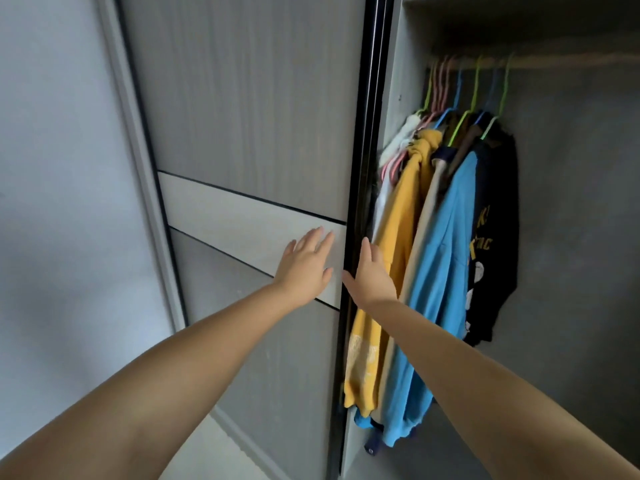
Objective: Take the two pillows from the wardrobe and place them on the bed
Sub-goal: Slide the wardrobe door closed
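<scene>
Both hands at the grey wood-grain sliding wardrobe door (242,116), landmark for everything below. Left hand (306,266) flat, fingers spread, palm on the door's pale horizontal band just short of its black edge frame (363,168). Right hand (372,275) open, fingers splayed, at that same edge from the open side, thumb toward the frame; can't tell if it actually hooks it. Neither hand grips anything.

Right of the door edge: open compartment with a hanging rail, coloured wire hangers (464,91), yellow hooded top (391,271), blue shirt (440,289), black printed tee (495,244).

Pillows: not in view. Not among the visible hanging clothes; likely behind the door or on a shelf out of frame, so no long axis to read yet.

Judgement: the door's vertical edge sits between the hands and slides sideways. Right hand is nearer the opening, so it reaches in first.
</scene>
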### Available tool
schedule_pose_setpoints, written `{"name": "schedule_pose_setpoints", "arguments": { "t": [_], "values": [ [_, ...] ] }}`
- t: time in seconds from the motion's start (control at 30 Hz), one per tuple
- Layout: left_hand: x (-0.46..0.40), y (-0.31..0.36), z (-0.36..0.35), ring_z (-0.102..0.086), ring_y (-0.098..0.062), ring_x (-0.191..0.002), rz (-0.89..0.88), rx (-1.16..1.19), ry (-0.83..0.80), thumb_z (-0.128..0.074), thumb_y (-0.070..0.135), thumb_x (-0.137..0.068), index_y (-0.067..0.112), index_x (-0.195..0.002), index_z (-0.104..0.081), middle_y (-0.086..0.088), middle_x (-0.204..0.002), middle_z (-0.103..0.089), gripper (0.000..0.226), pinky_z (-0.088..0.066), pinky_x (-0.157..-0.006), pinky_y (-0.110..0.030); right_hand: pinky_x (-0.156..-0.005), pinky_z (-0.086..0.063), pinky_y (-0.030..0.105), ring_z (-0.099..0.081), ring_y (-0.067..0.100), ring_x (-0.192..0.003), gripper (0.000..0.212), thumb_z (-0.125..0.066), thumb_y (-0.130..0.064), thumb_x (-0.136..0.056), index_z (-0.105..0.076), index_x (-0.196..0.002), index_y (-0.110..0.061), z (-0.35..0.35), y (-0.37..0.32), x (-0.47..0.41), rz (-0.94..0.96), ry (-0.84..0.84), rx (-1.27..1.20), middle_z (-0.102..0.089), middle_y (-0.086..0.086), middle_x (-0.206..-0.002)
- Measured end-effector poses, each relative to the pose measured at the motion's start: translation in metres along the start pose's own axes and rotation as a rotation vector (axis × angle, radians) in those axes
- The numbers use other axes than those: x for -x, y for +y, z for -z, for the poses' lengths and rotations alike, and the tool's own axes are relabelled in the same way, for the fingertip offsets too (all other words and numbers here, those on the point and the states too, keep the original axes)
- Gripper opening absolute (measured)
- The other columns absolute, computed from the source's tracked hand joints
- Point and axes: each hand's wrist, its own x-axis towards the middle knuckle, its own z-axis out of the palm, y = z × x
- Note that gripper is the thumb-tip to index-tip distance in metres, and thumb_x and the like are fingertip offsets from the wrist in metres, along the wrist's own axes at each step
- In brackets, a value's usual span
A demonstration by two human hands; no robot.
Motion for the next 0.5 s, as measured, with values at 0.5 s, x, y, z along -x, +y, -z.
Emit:
{"name": "schedule_pose_setpoints", "arguments": {
  "t": [0.5],
  "values": [
    [-0.100, -0.019, -0.052, -0.003, -0.036, -0.145, -0.358, 0.152, 0.363, -0.056, -0.004, -0.076, 0.018, -0.149, -0.015, -0.018, -0.158, -0.007, 0.087, -0.004, -0.106, -0.070, -0.083, -0.054, 0.029, -0.066, 0.021, -0.104, 0.068, -0.046, -0.039, -0.099, -0.013, -0.153, -0.015, -0.038, 0.017, -0.040, -0.193, 0.193, -0.047, -0.064, 0.011, -0.125]
  ]
}}
